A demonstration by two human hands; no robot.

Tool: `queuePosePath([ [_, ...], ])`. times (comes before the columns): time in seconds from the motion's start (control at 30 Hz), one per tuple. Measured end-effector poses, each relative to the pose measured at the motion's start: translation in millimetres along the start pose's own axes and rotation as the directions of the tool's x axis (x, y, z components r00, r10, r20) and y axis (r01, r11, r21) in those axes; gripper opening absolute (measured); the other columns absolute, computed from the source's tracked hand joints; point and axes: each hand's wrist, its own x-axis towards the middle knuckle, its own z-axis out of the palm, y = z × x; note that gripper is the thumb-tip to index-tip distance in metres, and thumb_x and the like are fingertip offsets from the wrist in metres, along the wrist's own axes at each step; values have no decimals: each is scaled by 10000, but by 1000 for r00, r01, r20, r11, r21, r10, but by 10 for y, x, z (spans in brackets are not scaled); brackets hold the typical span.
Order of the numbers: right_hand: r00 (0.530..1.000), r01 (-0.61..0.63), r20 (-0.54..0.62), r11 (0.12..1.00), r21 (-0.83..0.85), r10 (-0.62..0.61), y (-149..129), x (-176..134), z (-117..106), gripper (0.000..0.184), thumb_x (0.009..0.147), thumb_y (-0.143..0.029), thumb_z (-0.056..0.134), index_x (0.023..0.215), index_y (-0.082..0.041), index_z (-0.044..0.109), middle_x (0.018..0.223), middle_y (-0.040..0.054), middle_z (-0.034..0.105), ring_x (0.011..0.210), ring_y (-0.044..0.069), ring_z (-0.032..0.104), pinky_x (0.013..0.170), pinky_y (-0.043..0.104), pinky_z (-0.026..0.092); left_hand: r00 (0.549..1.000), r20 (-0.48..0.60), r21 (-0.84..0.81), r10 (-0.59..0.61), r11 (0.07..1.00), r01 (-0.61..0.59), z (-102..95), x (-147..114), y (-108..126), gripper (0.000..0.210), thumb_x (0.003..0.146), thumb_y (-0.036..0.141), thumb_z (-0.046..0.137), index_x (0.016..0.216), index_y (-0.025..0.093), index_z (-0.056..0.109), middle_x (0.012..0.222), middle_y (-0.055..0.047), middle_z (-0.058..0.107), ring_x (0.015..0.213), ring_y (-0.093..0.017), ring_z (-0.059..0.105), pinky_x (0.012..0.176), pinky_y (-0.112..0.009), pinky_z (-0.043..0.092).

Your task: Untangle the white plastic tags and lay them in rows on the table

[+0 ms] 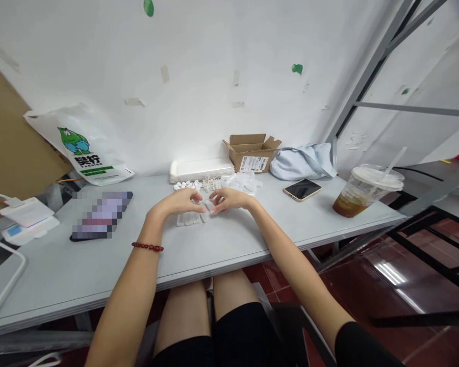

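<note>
Looks partway along, going by layout only. Done so far: short row of small clear pieces (pixel 188 219) set side by side on the grey surface (pixel 229 244), right in front of the person; about four read clearly, the rightmost slightly askew. More clear plastic sits between the hands, not squared up with the row. Left over: loose heap of clear plastic (pixel 243 181) behind the right hand (pixel 231 198), plus a cluster of small white round parts (pixel 186 185) and a tangle of white loops (pixel 211 183) beyond the left hand (pixel 180 201). None of those visibly joined to the row.

Row pieces: translucent, frosted-looking, roughly rectangular, lying flat, close together. Probably thin plastic; too small and pale here to tell exact shape or what's inside, if anything.

Fingers: both hands curved inward, thumbs toward each other, tips at the clear plastic just above the row's right end. Can't tell whether either set is grasping a piece or only touching; tips and plastic blend together.

Behind the loose parts, against the wall: long white stack (pixel 201 168), and to its right an open cardboard box (pixel 252 164). Phone (pixel 303 189) lies well right of the right hand.
</note>
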Motion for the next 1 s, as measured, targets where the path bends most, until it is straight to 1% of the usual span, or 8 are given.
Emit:
queuePosePath([
  [0.07,999,0,37,998,-59,2,6,-4,-17,835,527,-315,866,1271,-152,524,1059,89,645,755,144,624,659,258,527,999,34,24,-3,1000,2,13,-11,24,584,585,614,670,1008,212,654,1118,-66,666,1038,-269,594,841,-326,462],
  [0.1,999,4,47,996,-92,0,8,-1,-19,910,491,-318,882,1303,-163,502,1085,91,638,776,151,626,687,267,524,999,47,37,-2,999,1,19,-13,34,605,576,623,673,1021,213,652,1131,-66,661,1050,-270,587,847,-325,459],
  [0.17,998,19,59,989,-150,-10,10,11,-11,966,453,-323,897,1317,-171,495,1104,91,634,812,166,627,733,279,513,998,64,69,4,998,-8,32,-10,46,649,560,639,676,1042,206,647,1140,-70,656,1077,-278,569,859,-325,452],
  [0.27,999,34,47,977,-209,-25,6,31,17,887,459,-338,896,1255,-163,546,1089,88,645,842,182,626,755,284,496,997,78,118,6,993,-15,55,3,61,690,553,643,671,1075,193,636,1151,-82,649,1101,-287,552,866,-320,443],
  [0.4,999,36,16,966,-255,-33,-3,45,50,766,488,-346,884,1167,-153,585,1083,85,651,871,186,621,741,269,478,995,103,154,-6,988,-10,94,14,88,675,559,606,668,1098,201,630,1160,-77,644,1108,-284,544,863,-310,437],
  [0.57,998,50,-15,956,-290,-57,-30,26,73,669,479,-328,883,1058,-149,600,1048,70,653,884,192,611,721,260,462,997,81,140,2,990,-14,114,-3,106,623,546,584,669,1054,225,638,1090,-71,660,1088,-298,543,844,-333,443],
  [0.8,998,57,-18,954,-296,-65,-57,-4,86,625,491,-300,875,1014,-146,570,1040,64,631,840,171,589,678,246,442,996,84,86,12,996,-19,77,-32,137,632,517,582,693,1041,234,633,1102,-73,647,1060,-299,554,819,-335,446],
  [1.0,998,55,-19,946,-318,-64,-34,29,106,602,499,-340,857,982,-154,550,1002,51,618,820,165,573,653,243,419,999,54,125,-3,992,-4,99,2,143,720,512,656,680,1075,209,641,1126,-92,653,1106,-326,533,842,-345,440],
])
